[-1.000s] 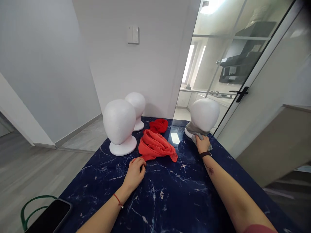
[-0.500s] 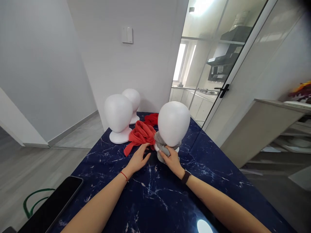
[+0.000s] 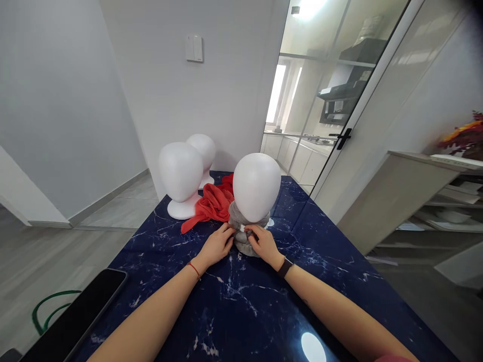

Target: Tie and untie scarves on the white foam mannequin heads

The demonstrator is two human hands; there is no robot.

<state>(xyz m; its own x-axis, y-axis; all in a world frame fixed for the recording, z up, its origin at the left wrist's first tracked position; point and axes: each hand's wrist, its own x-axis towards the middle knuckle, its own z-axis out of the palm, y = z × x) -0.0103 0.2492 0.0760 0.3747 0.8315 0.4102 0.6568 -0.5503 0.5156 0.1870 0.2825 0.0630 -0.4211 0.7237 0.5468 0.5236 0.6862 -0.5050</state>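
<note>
A white mannequin head [image 3: 257, 186] stands upright on the dark blue marbled table [image 3: 234, 311]. Around its neck lies a grey scarf [image 3: 245, 247], bunched at the front. My left hand [image 3: 217, 245] pinches the scarf at its left side, fingertips partly hidden in the folds. On the front right of the neck, my right hand [image 3: 263, 245] grips the same scarf between thumb and fingers. A bit of white neck shows between the two hands. Just left of the head, a crumpled red scarf [image 3: 213, 203] lies on the table.
Two more white mannequin heads, a nearer one [image 3: 181, 173] and a farther one [image 3: 203, 151], stand at the back left. Another red cloth [image 3: 228, 182] lies behind. A black phone-like device [image 3: 79, 311] rests at the left table edge. Shelves [image 3: 433, 201] stand at right.
The mannequin head has shifted left and slightly nearer. My left hand has come from beside the red scarf onto the grey scarf, which now sits closer round the neck.
</note>
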